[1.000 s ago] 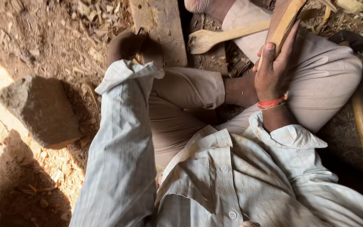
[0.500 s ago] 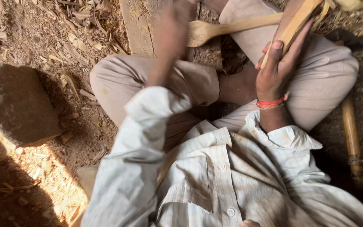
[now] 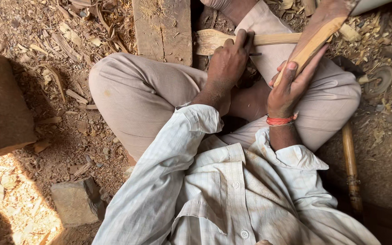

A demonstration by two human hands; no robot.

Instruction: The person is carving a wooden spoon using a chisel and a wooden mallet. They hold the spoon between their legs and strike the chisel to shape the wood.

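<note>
— What are the two hands doing?

— The left hand is closed around the handle of a pale wooden spoon, fingers curled over the top of it. A thin dark tool pokes out from under the fingers; I cannot tell what kind it is. The right hand is clamped on a thick piece of wood, thumb along its pale cut face, and holds it tilted up and away from the body.

— Are the hands touching each other?

— No, they are apart but near, the left a little higher in the view. The spoon lies crosswise between them, with its bowl to the left and its handle running behind the piece of wood.

— Where does the spoon rest?

— Over the person's crossed legs in beige trousers, the bowl just beside a flat plank on the ground.

— Anything on the wrist?

— A red band on the right wrist, just above the cuff of a light checked shirt.

— And round about?

— Earth littered with wood chips. A large stone block stands on the left, a smaller stone below it, and a long round stick lies on the right.
</note>
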